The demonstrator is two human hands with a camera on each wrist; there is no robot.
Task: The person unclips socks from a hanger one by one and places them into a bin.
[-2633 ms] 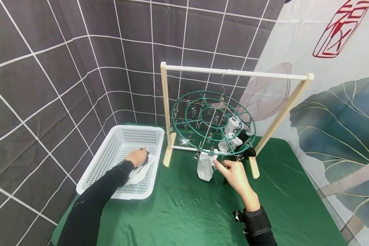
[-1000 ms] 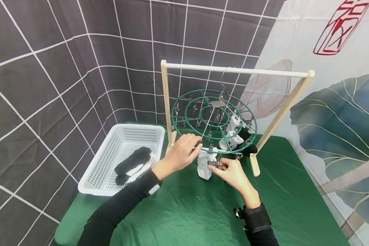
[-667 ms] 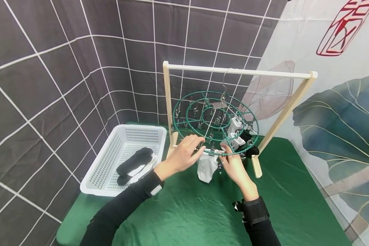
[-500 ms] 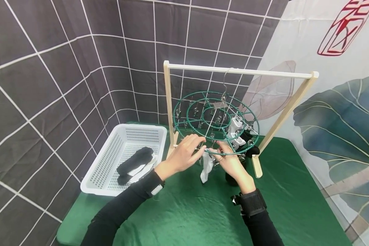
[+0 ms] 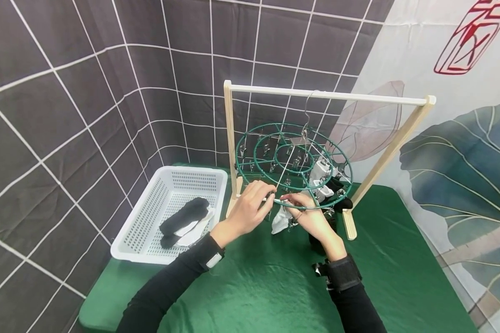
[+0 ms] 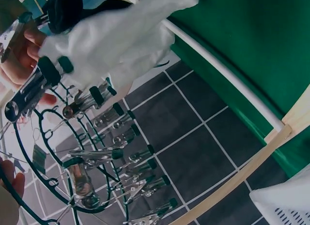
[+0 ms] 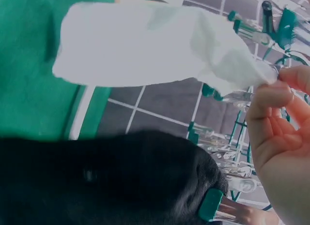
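Note:
My right hand (image 5: pixel 310 217) pinches the top corner of a white sock (image 7: pixel 140 45), which stretches away from the fingertips in the right wrist view. The sock (image 5: pixel 281 219) hangs just under the near rim of a round green clip hanger (image 5: pixel 293 164). My left hand (image 5: pixel 250 206) grips the hanger's rim left of the sock; only its fingertips (image 6: pixel 14 184) show in the left wrist view. Metal clips with green tips (image 6: pixel 58 67) surround the sock. A black sock (image 7: pixel 111 181) hangs from another clip beside the right hand.
The hanger hooks over a white rail (image 5: pixel 325 95) on a wooden stand (image 5: pixel 400 138). More white socks (image 5: pixel 320 175) and black ones hang at its right. At left, a white basket (image 5: pixel 127 236) holds black (image 5: pixel 187 215) and white socks on the green cloth (image 5: pixel 250 286).
My left hand has come from the basket to the hanger's rim, leaving socks behind. The right hand has gone from a clip to the white sock's top, and the sock's lower end has swung up.

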